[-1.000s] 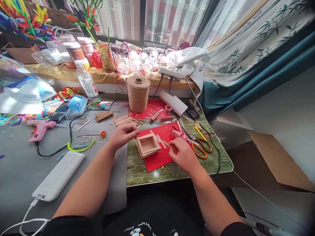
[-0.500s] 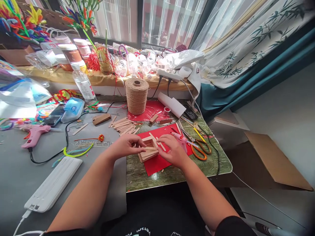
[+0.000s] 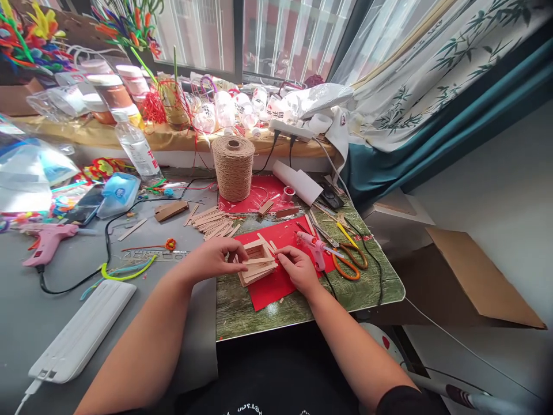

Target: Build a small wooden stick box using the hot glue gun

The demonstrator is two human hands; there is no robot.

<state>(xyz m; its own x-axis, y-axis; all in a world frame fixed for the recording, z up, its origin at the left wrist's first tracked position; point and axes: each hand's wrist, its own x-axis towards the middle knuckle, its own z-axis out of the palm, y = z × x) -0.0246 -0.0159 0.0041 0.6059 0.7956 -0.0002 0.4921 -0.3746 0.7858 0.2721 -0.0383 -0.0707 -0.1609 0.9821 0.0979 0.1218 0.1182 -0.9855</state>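
A small open box of stacked craft sticks (image 3: 258, 271) rests on a red sheet (image 3: 268, 297) in front of me. My left hand (image 3: 218, 257) is at the box's left side, its fingers curled and its thumb along the near left corner. To the right of the box, my right hand (image 3: 299, 270) has thumb and forefinger pinched together at the end of a craft stick (image 3: 272, 245); the fingers cover part of it. Beyond the box lies a pile of loose craft sticks (image 3: 211, 222).
A pink glue gun (image 3: 314, 245) and orange-handled scissors (image 3: 349, 268) lie right of my right hand. Behind stands a twine spool (image 3: 234, 170). Another pink glue gun (image 3: 50, 242), a ruler (image 3: 151, 255) and a white power strip (image 3: 82, 331) are on the left.
My right hand's spread fingers have drawn together into a pinch, at the sticks right of the box. My left fingers have shifted slightly back toward the box's left edge.
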